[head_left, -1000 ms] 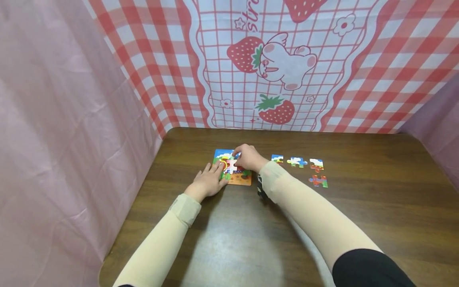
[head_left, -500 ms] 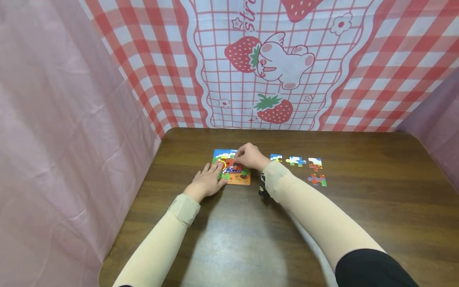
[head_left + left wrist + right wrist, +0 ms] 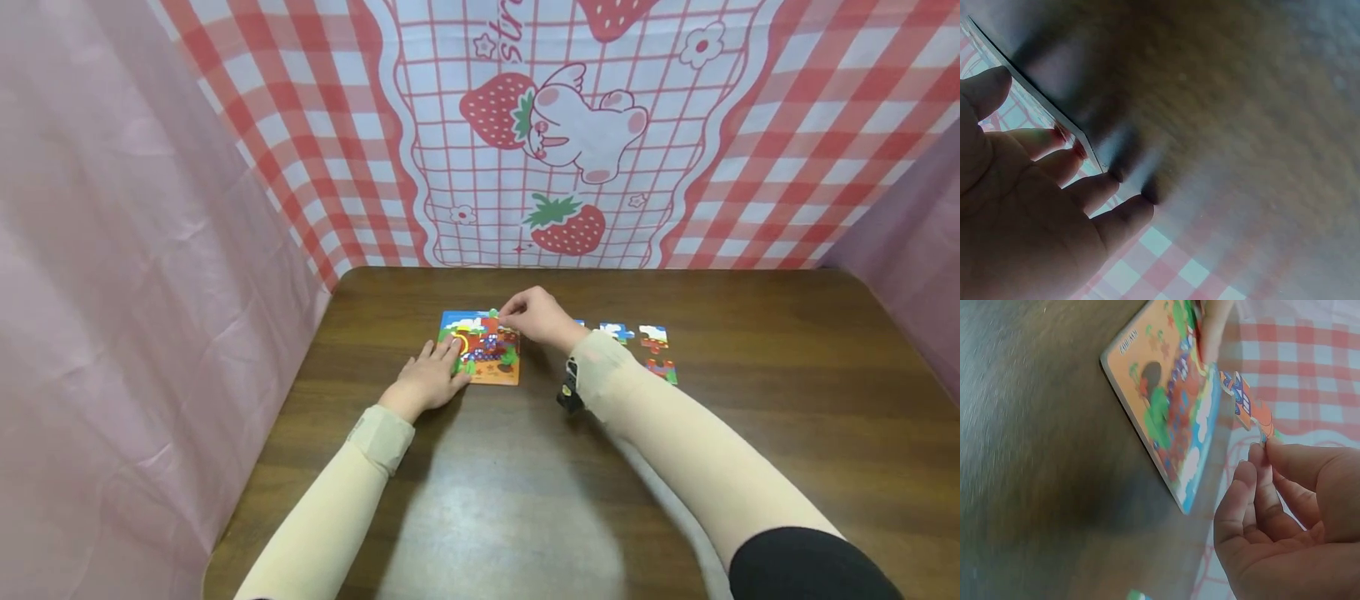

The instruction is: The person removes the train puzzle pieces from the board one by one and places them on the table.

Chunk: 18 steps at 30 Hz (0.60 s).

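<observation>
A colourful puzzle board (image 3: 487,371) lies on the table, with a blue top, red middle and orange bottom. My left hand (image 3: 427,382) rests at its left edge with fingers spread. In the left wrist view, the left fingertips (image 3: 1124,215) lie at and past the board's edge. My right hand (image 3: 542,321) is at the board's upper right corner. In the right wrist view, it pinches a puzzle piece (image 3: 1244,403) in blue, orange and white between thumb and finger, raised off the board. Part of the piece is hidden by the fingertips.
Several loose puzzle pieces lie right of the board, among them a blue and white one (image 3: 615,332), a white and red one (image 3: 653,337) and a red and green one (image 3: 663,370). The right forearm partly covers some. A checked strawberry cloth (image 3: 570,150) hangs behind the table (image 3: 495,467).
My right hand has moved right and up from the board's middle, with the puzzle piece pinched. The left hand stays on the board. The head view has shifted slightly.
</observation>
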Available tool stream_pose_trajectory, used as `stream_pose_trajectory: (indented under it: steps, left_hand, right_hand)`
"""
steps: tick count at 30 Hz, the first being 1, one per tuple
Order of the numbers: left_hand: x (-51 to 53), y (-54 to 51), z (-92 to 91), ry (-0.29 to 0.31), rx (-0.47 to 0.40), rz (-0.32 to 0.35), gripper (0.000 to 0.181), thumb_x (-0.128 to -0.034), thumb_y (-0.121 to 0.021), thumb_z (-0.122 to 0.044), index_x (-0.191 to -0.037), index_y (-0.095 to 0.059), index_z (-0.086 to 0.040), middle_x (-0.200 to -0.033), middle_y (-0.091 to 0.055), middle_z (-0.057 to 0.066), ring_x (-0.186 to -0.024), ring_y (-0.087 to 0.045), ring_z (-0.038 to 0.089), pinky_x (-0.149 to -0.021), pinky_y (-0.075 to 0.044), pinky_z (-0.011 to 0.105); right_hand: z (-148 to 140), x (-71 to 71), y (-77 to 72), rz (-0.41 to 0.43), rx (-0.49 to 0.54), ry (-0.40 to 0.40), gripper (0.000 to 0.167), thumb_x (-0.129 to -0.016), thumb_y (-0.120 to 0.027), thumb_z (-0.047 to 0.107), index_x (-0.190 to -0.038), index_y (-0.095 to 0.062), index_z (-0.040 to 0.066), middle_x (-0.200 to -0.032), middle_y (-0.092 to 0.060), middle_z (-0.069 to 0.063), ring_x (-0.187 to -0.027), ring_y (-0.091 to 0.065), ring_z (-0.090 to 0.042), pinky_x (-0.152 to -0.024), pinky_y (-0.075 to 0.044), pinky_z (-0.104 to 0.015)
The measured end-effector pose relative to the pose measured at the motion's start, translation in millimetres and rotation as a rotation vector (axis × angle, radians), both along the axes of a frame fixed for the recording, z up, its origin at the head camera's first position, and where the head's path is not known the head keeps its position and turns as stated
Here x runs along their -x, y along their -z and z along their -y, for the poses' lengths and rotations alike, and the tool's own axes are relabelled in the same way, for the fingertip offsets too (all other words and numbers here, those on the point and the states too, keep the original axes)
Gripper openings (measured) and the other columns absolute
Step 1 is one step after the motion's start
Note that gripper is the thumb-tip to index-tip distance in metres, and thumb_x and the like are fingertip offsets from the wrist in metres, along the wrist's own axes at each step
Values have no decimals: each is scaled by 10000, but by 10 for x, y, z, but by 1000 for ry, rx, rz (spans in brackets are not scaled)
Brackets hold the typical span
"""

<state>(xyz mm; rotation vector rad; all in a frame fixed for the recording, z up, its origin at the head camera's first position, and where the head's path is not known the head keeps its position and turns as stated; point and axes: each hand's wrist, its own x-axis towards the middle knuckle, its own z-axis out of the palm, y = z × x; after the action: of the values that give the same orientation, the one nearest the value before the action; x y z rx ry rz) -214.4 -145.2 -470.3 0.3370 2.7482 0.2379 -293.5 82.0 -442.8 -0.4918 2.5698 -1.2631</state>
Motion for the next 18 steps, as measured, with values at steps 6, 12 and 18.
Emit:
stream_pose_trajectory:
  steps: [6,12,18]
  left_hand:
    - [-4,-8,16,0,0,9,723,-1078,-417,-504,-1647,-164,-135,-1691,-97,61,-1517,-104,387,-1158,-191,606]
    - [-11,-16,17,6,-7,6,725,-1078,-417,-503,-1645,-167,-128,-1691,-90,58,-1515,-106,393,-1156,-193,610]
    - [-6,-13,14,11,-9,-4,725,-1077,-425,-495,-1644,-175,-119,-1692,-99,67,-1514,-113,396,-1153,-199,615]
  right_hand:
    - [-183,-19,-88,-24,-3,19,172,-997,-685,193,-1018,-777,50,-1009,-708,-78,-859,-590,-217,-739,-508,-375]
    - [-412,-57,-93,-53,5,31,167,-990,-700,190,-1005,-779,44,-956,-724,-80,-810,-590,-200,-699,-500,-345]
    - [-655,-131,-110,-33,5,48,182,-995,-696,207,-1024,-773,45,-948,-720,-124,-749,-573,-222,-618,-482,-338]
